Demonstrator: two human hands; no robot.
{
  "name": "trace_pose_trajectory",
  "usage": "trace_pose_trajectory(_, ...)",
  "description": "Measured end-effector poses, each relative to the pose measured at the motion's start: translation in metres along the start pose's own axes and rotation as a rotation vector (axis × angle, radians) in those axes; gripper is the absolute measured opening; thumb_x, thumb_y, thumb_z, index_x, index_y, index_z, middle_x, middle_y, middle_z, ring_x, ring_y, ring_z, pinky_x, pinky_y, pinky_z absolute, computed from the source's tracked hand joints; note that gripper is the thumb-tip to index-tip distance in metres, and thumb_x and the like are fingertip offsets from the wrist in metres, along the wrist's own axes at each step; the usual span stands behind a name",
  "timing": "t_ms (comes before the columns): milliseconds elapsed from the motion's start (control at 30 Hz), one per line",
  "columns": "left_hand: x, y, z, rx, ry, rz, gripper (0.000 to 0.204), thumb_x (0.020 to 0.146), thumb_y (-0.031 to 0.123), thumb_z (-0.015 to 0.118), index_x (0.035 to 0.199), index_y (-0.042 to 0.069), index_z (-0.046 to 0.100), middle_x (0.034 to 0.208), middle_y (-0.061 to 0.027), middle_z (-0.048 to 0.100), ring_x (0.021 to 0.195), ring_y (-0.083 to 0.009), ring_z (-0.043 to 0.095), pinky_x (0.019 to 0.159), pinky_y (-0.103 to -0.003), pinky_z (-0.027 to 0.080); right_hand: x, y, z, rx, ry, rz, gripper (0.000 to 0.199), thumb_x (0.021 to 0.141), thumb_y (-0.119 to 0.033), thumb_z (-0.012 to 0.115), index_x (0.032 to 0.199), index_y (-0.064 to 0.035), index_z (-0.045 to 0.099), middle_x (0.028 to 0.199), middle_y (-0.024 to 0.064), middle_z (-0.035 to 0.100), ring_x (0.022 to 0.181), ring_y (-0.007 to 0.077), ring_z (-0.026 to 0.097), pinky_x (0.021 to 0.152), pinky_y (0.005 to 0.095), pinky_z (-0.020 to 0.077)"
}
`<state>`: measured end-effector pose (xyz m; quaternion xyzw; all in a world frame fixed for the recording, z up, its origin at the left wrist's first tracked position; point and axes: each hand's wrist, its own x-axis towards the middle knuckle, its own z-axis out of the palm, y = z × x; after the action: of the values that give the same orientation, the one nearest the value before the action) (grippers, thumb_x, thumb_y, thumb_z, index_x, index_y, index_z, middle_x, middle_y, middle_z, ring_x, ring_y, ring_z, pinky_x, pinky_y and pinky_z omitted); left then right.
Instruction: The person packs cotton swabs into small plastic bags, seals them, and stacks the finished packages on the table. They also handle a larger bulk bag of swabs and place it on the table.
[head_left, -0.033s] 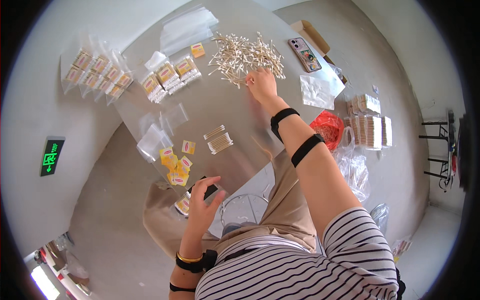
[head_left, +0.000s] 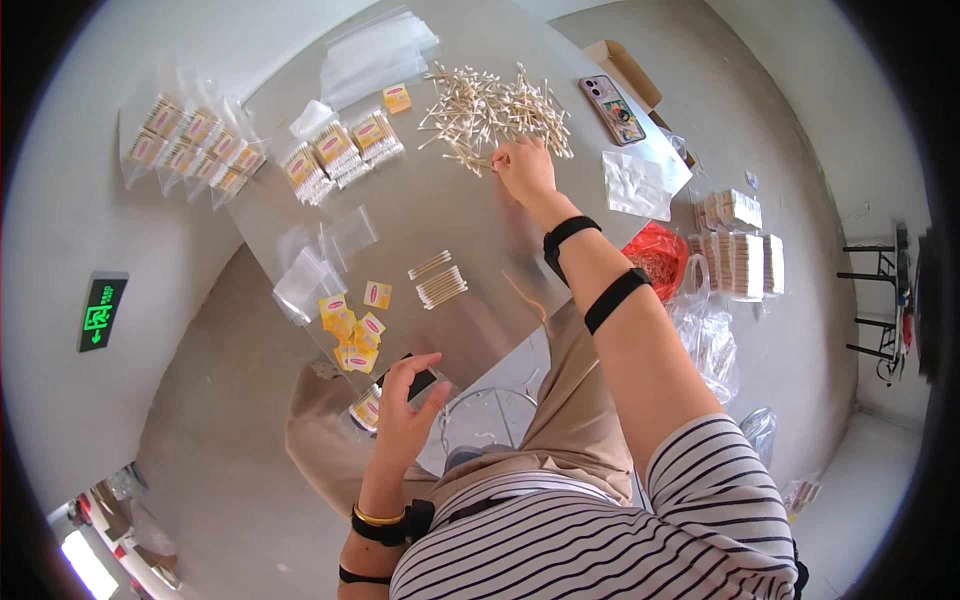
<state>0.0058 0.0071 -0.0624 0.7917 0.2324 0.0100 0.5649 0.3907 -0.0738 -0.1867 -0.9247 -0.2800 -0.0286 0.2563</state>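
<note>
A loose heap of cotton swabs lies at the far side of the grey metal table. At its near edge, my right hand is closed, finger and thumb pinched at a swab. My left hand hovers by the table's near edge, fingers apart and holding nothing. Between the hands lie a row of swabs side by side and a smaller row just beyond it. Yellow cards are scattered left of these, with a single card apart.
Bundled swab packs and clear bags lie at the far left; filled bags stand beyond them. A phone and a flat bag are at the right. Off the right edge are a red bag and stacked swab bundles.
</note>
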Motion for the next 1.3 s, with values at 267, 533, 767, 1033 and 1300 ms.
trace_pose_trajectory(267,0.019,-0.003,0.003,-0.036,0.014,0.045,0.033,0.090,0.015,0.072,0.120,0.004,0.065,0.118,-0.0138,0.064,0.113,-0.0300,0.059,0.099,-0.038,0.044,-0.042,-0.028,-0.038,0.146,-0.049,-0.214,0.004,0.083,-0.014,0.069,0.085,-0.0130,0.072,0.100,0.0090,0.065,0.101,0.0310,0.057,0.088,0.0431,0.0481)
trace_pose_trajectory(533,0.021,-0.017,0.001,0.007,0.049,0.092,0.030,0.091,0.018,0.071,0.118,0.005,0.066,0.117,-0.0136,0.066,0.110,-0.0312,0.060,0.097,-0.040,0.045,-0.144,-0.074,-0.023,0.104,-0.411,-0.567,0.008,0.083,-0.015,0.071,0.080,-0.0140,0.063,0.096,0.0051,0.055,0.101,0.0247,0.052,0.090,0.0382,0.0444)
trace_pose_trajectory(767,0.062,-0.044,-0.005,0.252,0.262,0.250,0.028,0.091,0.016,0.068,0.117,0.009,0.066,0.116,-0.0096,0.064,0.113,-0.0319,0.057,0.098,-0.043,0.042,-0.135,-0.083,-0.045,0.243,-0.332,-0.302,0.011,0.080,-0.013,0.073,0.084,-0.0131,0.063,0.096,0.0060,0.057,0.101,0.0284,0.053,0.089,0.0399,0.0444)
trace_pose_trajectory(1033,0.144,-0.072,0.028,0.635,0.368,0.287,0.034,0.089,0.013,0.065,0.122,0.016,0.063,0.130,-0.0047,0.054,0.125,-0.0305,0.048,0.101,-0.050,0.037,-0.181,-0.043,-0.070,0.308,-0.289,-0.081,0.014,0.078,-0.010,0.073,0.089,-0.0110,0.066,0.095,0.0073,0.059,0.099,0.0308,0.054,0.088,0.0414,0.0452)
trace_pose_trajectory(1300,0.145,-0.077,0.034,0.678,0.302,0.238,0.031,0.089,0.013,0.064,0.119,0.019,0.064,0.129,-0.0032,0.054,0.124,-0.0303,0.048,0.102,-0.051,0.036,-0.195,-0.073,-0.018,0.271,-0.281,-0.100,0.027,0.077,-0.011,0.079,0.094,-0.0107,0.058,0.095,0.0049,0.056,0.096,0.0287,0.052,0.088,0.0408,0.0425)
